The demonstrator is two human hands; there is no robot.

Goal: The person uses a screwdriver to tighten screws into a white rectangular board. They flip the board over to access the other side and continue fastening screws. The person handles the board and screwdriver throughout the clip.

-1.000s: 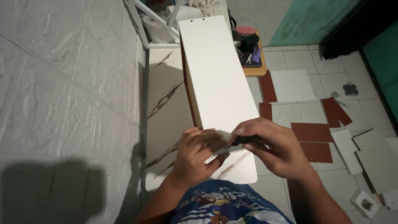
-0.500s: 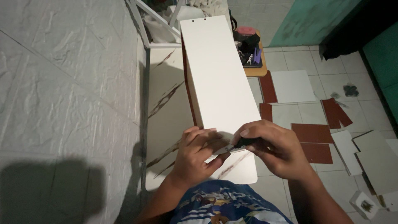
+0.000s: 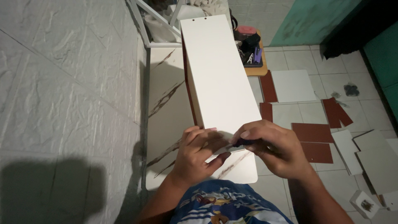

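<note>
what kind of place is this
Probably a room in a home used as a makeshift furniture workshop: a tiled floor strewn with cut boards, a long white panel under both hands, and a textured wall.

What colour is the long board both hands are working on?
White, with a dark reddish-brown side edge; the head view shows the long board clearly.

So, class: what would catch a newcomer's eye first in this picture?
A long white board stands on edge, running up the middle. At its near end the left hand steadies it while the right hand pinches a small dark tool. Reddish-brown and white panel offcuts litter the tiled floor at right.
</note>
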